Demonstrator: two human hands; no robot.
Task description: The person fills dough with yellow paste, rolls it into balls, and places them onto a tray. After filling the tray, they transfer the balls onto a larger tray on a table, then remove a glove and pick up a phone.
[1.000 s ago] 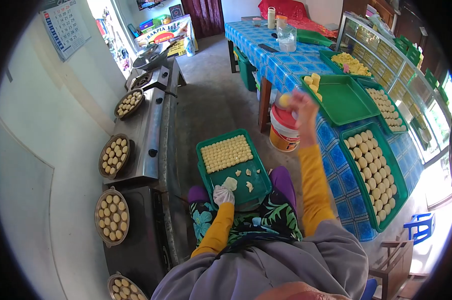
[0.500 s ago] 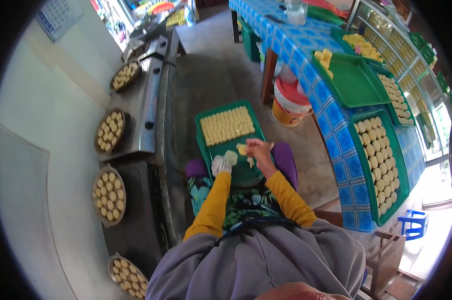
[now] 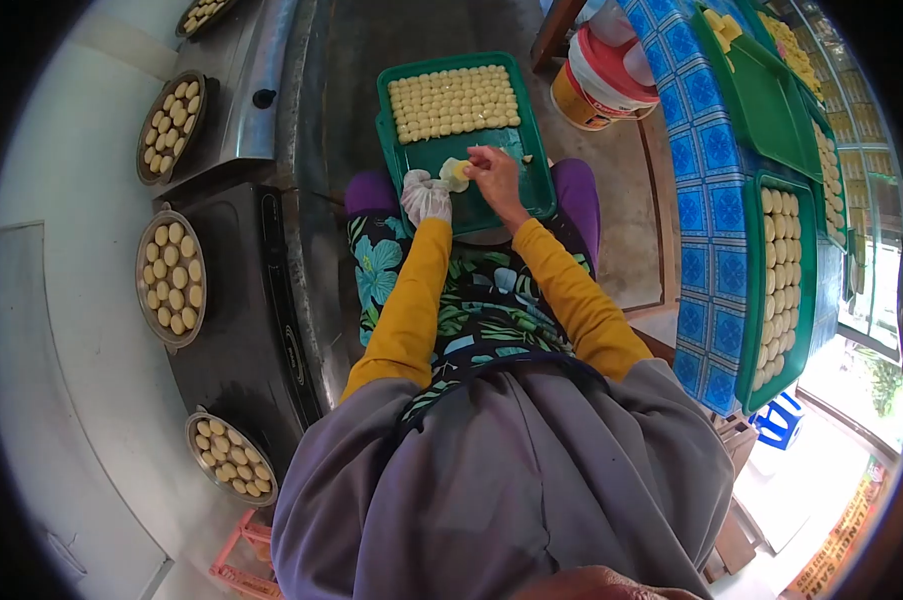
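My gloved left grip (image 3: 427, 195) is closed on a pale dough piece (image 3: 451, 180), which juts to the right and slightly away from me, over the green tray (image 3: 423, 157); it looks roundish, with no clear long axis. At its right edge sits a yellow lump (image 3: 462, 170), between my two grips but nearer the right; whether it rests on the dough I cannot tell. My bare right grip (image 3: 497, 180) reaches in leftward, its fingertips seemingly pinching that lump. Farther right, a small scrap (image 3: 527, 158) lies apart.
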